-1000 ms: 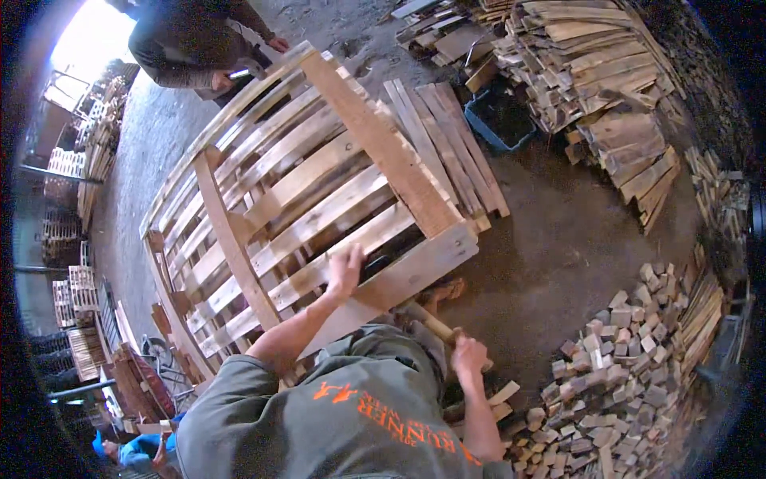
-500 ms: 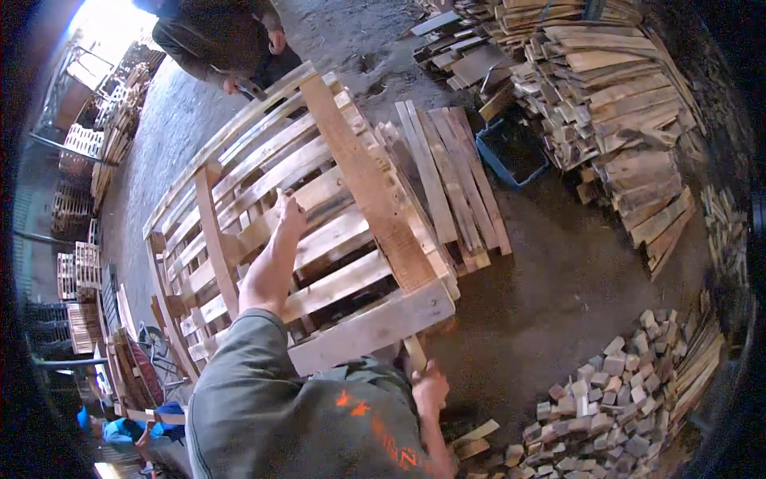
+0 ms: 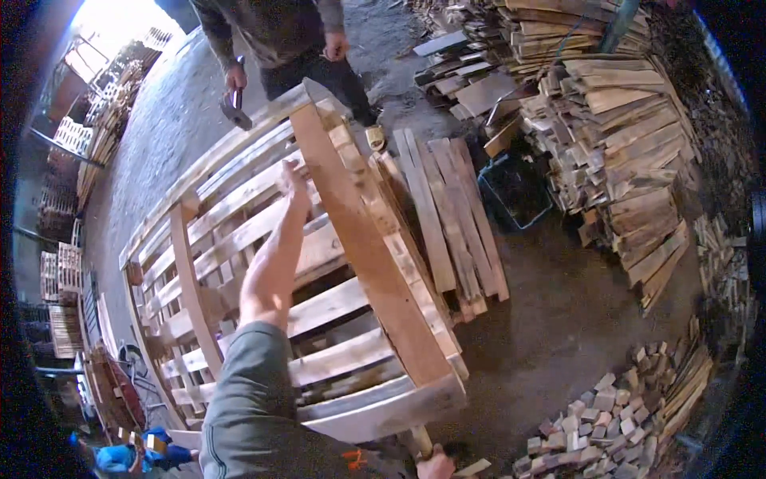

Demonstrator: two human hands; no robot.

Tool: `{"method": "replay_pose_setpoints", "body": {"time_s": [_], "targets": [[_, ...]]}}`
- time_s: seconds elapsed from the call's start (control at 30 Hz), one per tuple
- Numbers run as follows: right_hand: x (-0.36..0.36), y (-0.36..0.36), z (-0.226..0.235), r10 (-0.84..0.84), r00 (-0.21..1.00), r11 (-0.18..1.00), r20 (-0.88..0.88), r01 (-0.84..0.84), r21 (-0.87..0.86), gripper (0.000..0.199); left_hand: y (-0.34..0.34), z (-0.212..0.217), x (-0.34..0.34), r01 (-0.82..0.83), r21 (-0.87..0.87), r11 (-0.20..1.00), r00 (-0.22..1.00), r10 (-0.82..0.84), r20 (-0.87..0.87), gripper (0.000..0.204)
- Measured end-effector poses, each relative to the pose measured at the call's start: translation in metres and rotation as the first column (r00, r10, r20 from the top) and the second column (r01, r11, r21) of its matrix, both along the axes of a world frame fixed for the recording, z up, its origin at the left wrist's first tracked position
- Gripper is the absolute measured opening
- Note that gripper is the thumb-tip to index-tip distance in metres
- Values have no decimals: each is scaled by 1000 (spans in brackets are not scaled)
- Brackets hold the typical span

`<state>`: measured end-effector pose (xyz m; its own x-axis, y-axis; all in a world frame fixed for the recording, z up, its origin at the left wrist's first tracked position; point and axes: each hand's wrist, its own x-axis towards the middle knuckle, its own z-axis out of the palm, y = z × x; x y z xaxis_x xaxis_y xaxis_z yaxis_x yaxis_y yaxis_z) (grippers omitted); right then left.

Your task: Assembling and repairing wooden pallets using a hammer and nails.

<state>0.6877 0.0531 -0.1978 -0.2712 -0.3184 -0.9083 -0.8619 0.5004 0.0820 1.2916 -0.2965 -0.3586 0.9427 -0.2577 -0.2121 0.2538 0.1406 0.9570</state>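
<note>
A wooden pallet [image 3: 183, 271] of slats, boards and blocks stands tilted in front of me. My left hand [image 3: 294, 177] reaches out over its slats, close to the wide brown board [image 3: 351, 231] that runs along the right side. Its fingers look closed, and whatever they hold is too small to make out. Low at the near right corner, my right hand [image 3: 436, 465] is wrapped around a wooden handle [image 3: 420, 437]. The handle's upper end disappears behind the pallet's near edge board [image 3: 391, 417], so the tool's head is hidden.
Across the pallet stands another person [image 3: 279, 32] with a hammer [image 3: 236, 108] in one hand. Loose planks [image 3: 447, 215] lie to the right, beside a blue crate [image 3: 519, 191]. Stacked boards [image 3: 622, 144] and a heap of wooden blocks [image 3: 598, 423] stand farther right. Someone in blue [image 3: 120, 459] is at lower left.
My left hand has moved farther out over the pallet, toward its far end. My right hand sits lower in view, still on the handle. The other person has shifted right and stands more upright.
</note>
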Motion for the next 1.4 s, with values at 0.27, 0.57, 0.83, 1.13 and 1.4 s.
{"method": "replay_pose_setpoints", "body": {"time_s": [0.27, 0.57, 0.83, 1.13, 1.4], "targets": [[32, -5, 16, 328, 918, 944, 221, -325, -54, 53, -12, 20, 143, -73, 112, 991, 995, 80, -64, 49], [1, -8, -14, 417, 896, 907, 154, -398, -140, 21, -22, 40, 43, 620, -312, 720, 740, -669, -71, 53], [-63, 34, -27, 567, 783, 822, 256, -555, -124, 44, -25, 2, 137, 420, 137, 897, 907, -418, -45, 49], [-37, -42, 66, -405, 914, 883, 8, 388, 265, 30, -31, -30, 119, 277, 71, 958, 961, -275, -30, 51], [-71, 31, 9, 196, 970, 973, 141, -174, -151, 35, -27, -21, 100, 340, 73, 938, 933, -346, 102, 43]]}}
